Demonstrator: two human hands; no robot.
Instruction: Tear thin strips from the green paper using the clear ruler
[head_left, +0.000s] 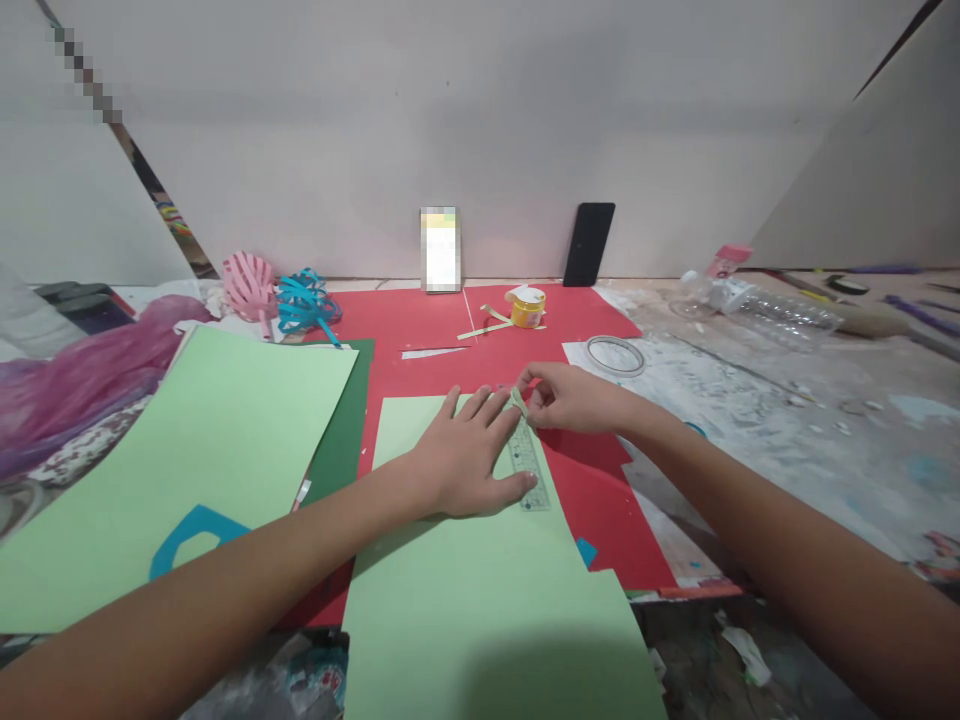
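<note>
**Hands at ruler on green sheet**

I see the left hand (469, 455) flat, fingers spread, pressing the ruler (527, 465) onto the green sheet (480, 590). The right hand (570, 398) pinches a thin paper strip (520, 403) at the ruler's far end, wrist low over the red sheet (592, 480).

Craft corner — coloured paper (225, 420), tape (615, 355)

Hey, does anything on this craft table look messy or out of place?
Yes. A clear plastic bottle lies on its side at the right, on the paint-stained table. Loose paper strips lie scattered on the red sheet beside the yellow tape roll.
</note>
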